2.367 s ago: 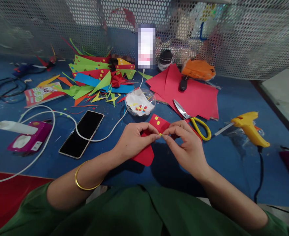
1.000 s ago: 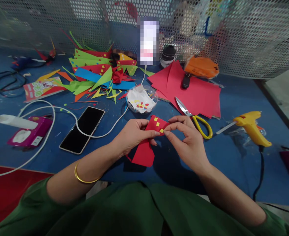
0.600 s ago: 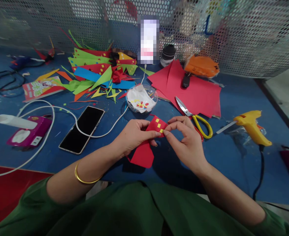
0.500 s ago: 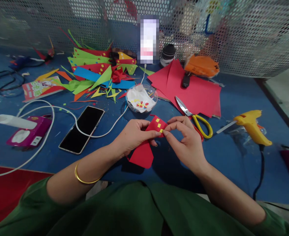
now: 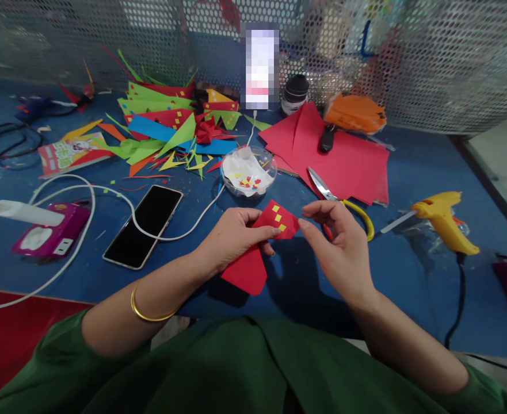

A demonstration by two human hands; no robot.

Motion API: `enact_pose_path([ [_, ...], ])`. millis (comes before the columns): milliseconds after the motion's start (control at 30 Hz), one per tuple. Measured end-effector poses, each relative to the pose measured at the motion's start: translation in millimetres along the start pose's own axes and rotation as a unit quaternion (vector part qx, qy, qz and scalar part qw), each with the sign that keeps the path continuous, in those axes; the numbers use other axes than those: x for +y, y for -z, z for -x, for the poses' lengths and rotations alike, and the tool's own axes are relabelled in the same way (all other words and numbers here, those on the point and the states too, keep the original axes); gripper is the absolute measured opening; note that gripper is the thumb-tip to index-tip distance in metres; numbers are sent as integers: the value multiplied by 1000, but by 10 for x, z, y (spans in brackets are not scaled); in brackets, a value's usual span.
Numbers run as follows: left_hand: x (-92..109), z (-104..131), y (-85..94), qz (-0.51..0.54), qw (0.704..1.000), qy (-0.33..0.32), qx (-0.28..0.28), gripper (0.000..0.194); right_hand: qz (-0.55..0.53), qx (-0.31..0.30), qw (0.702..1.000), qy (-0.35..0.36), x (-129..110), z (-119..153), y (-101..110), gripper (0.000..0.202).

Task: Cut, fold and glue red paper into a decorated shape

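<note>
My left hand (image 5: 231,237) pinches a folded red paper piece (image 5: 247,271) between thumb and fingers, above the table. Three small yellow squares (image 5: 278,218) sit in a slanting row on the paper's upper part; the thumb tip is beside the lowest one. Just off the paper's right corner is my right hand (image 5: 338,241), its thumb and forefinger slightly apart and nothing visible between them. The thumb tip is at the corner or very close to it. Behind the hands stands a clear bowl (image 5: 271,177) lined with white paper, holding small red and yellow bits (image 5: 247,181).
Scissors (image 5: 361,214) lie partly behind my right hand, near red paper sheets (image 5: 352,167). A yellow glue gun (image 5: 443,218) rests at right. A black phone (image 5: 145,227), white cable (image 5: 190,233) and purple power strip (image 5: 74,221) are at left. Coloured paper pieces (image 5: 158,129) pile up behind.
My right hand has drawn back to the right from the lowest yellow square, and its fingertips have parted. My left hand keeps its hold on the red paper, which has tilted slightly.
</note>
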State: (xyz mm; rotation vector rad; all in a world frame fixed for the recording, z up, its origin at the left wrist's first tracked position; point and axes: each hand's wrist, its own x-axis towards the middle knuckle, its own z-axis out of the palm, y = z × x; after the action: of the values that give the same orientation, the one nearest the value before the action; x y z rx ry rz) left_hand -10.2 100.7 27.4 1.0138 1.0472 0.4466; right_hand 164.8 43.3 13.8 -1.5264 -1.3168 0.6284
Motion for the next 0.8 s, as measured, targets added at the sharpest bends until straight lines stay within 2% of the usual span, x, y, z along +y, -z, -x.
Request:
enact_pose_path([
  [133, 7, 10, -8, -3, 1000, -7, 10, 11, -115, -48, 986, -111, 43, -9, -29, 38],
  [267, 11, 24, -26, -3, 1000, -19, 7, 10, -166, -85, 969, -162, 46, 1, -64, 53],
  [533, 8, 23, -62, -3, 1000, -16, 3, 3, -170, -77, 968, -165, 28, 18, -89, 44],
  [800, -27, -4, -11, 30, 999, -12, 3, 9, -182, -94, 967, -150, 26, -11, -37, 38],
])
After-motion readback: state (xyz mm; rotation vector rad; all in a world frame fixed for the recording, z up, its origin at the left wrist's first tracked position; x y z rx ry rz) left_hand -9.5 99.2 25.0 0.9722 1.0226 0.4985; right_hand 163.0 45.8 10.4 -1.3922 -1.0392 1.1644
